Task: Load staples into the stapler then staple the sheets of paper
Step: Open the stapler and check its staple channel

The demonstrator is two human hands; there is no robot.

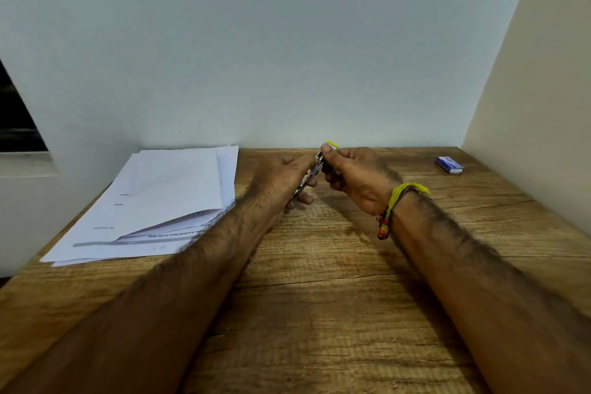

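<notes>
Forearms: both are reaching out over the bench.
Grip: left hand and right hand are pinching the stapler between them, above the bench.
Risk: small stapler is looking slippery; staples may be jamming or spilling.
Around: paper is lying left, staple box far right, nothing blocking.
</notes>
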